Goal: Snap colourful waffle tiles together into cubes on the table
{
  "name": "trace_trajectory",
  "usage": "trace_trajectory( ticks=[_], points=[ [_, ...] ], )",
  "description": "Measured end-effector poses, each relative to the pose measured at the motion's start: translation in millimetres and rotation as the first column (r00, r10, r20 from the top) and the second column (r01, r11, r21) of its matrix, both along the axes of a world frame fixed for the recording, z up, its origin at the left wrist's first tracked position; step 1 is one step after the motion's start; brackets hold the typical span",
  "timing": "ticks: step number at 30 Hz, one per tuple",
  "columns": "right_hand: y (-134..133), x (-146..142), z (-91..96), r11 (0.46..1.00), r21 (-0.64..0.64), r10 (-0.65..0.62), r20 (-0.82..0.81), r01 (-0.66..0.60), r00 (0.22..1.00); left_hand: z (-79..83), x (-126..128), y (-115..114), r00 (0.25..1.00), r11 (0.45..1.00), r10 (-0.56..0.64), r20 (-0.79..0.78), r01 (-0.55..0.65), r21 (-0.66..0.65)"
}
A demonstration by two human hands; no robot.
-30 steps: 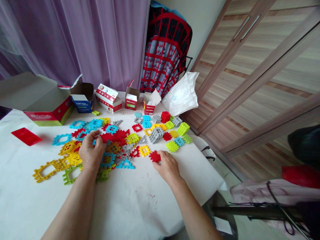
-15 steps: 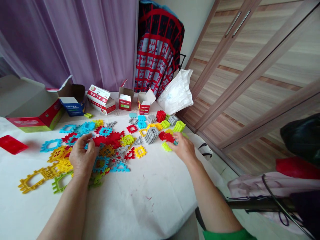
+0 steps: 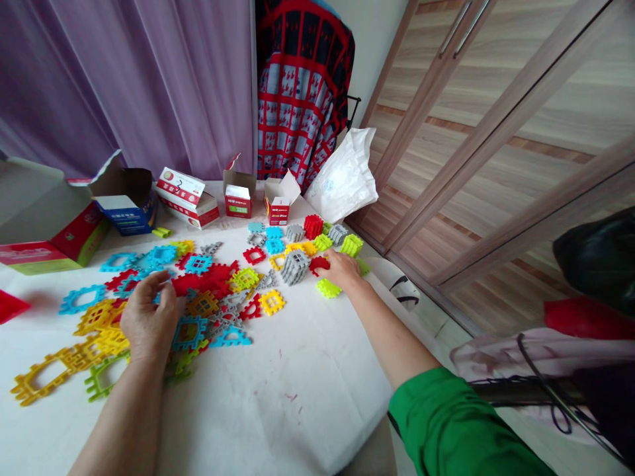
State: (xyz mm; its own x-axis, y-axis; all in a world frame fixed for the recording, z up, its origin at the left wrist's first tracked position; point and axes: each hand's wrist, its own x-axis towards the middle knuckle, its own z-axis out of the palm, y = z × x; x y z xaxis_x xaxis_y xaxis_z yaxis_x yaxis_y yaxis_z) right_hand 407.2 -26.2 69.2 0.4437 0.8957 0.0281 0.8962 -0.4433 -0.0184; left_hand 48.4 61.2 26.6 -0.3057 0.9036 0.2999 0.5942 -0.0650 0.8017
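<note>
My left hand (image 3: 151,320) hovers over the left part of a spread of plastic interlocking building pieces, its fingers loosely curled with a gap to the thumb. A bit of blue shows by that gap, but I see nothing clearly held. Around it lie yellow frame pieces (image 3: 102,317), a blue square piece (image 3: 190,332) and a heap of red pieces (image 3: 218,277). On the right, my right hand (image 3: 343,270) has its fingertips closed on a red building piece (image 3: 319,264); its fingers hide part of it. Close by are a grey stack (image 3: 296,267) and a lime-green piece (image 3: 328,288).
Along the back stand an open large box (image 3: 49,248), a blue box (image 3: 129,215) and several small red-and-white cartons (image 3: 240,203). A white bag (image 3: 342,175) leans at the back right corner. A red tray (image 3: 10,306) lies at the left edge. A wooden wardrobe (image 3: 471,165) stands right.
My right hand has moved leftward onto the red piece, and more green sleeve shows. My left hand stays over the same pieces. The whole view has shifted slightly.
</note>
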Motion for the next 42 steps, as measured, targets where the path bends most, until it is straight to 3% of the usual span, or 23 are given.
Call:
trace_trajectory(
  ticks=[13, 21, 33, 42],
  points=[
    [-5.1, -11.4, 10.9, 1.0, -0.012, 0.005, -0.012, -0.005, 1.0, 2.3, 1.1, -0.9, 1.0, 1.0, 0.003, -0.03, -0.003, -0.012],
    [-0.9, -8.6, 2.2, 0.998, -0.015, -0.059, -0.033, 0.058, 0.998, 3.7, 1.8, -0.9, 0.999, 1.0, 0.006, -0.037, -0.007, -0.03],
    [12.8, -19.1, 12.9, 0.973, -0.21, -0.091, 0.011, 0.092, 0.996, 0.6, 1.1, -0.6, 0.999, 1.0, -0.005, -0.033, 0.005, 0.002],
    [14.1, -22.3, 9.3, 0.979, -0.195, -0.06, -0.013, 0.056, 0.998, 5.4, 3.2, -2.8, 1.0, 1.0, -0.001, -0.022, 0.001, -0.025]
  ],
)
